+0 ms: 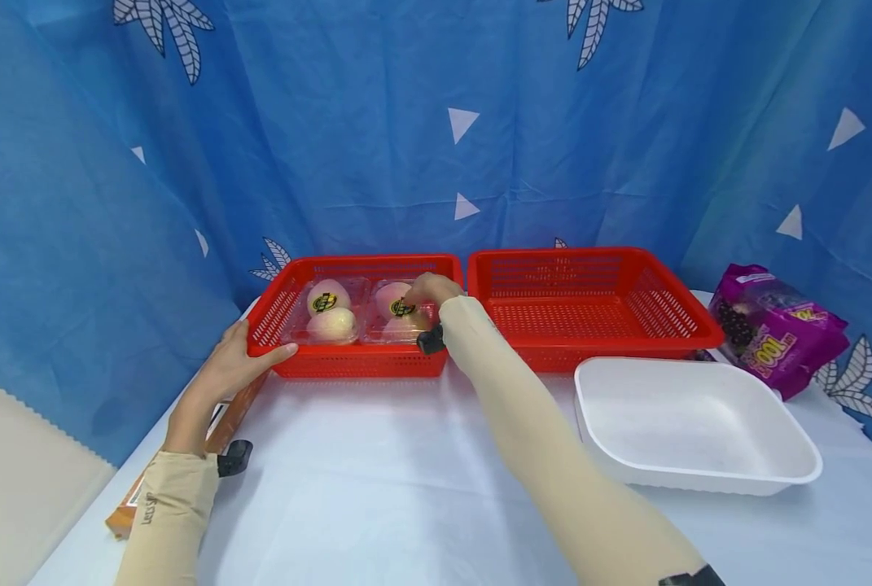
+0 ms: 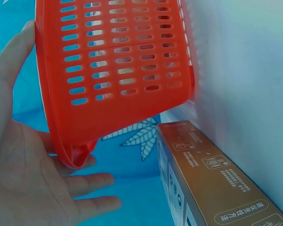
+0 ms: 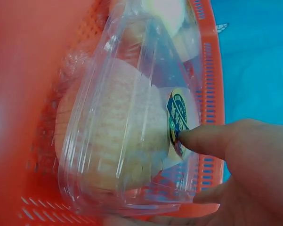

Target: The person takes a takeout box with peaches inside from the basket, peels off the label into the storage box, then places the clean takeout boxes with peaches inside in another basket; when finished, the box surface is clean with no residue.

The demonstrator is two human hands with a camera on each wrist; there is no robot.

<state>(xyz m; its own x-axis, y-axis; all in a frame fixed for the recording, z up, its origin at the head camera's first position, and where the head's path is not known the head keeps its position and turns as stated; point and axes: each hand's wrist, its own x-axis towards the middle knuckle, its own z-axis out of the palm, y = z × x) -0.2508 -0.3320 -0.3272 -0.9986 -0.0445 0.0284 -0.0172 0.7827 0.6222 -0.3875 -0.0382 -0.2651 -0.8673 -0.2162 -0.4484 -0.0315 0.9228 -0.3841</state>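
Observation:
A clear plastic clamshell of pale pink fruit (image 1: 348, 313) lies in the left red basket (image 1: 355, 262). My right hand (image 1: 430, 289) reaches into that basket and grips the pack's right end. In the right wrist view the right hand (image 3: 235, 160) has its thumb on the lid by the round label of the clamshell (image 3: 122, 122), with its fingers curled under the pack's edge. My left hand (image 1: 234, 362) rests against the basket's front left corner. In the left wrist view the left hand (image 2: 23, 174) cups the corner of the basket (image 2: 117, 61) with its fingers nearly straight.
A second red basket (image 1: 597, 260) stands to the right with nothing in it. In front of it sits a white tray (image 1: 692, 480), and a purple bag (image 1: 776, 330) lies at the far right. A long brown box (image 2: 207, 179) lies beside my left wrist. A blue curtain hangs behind.

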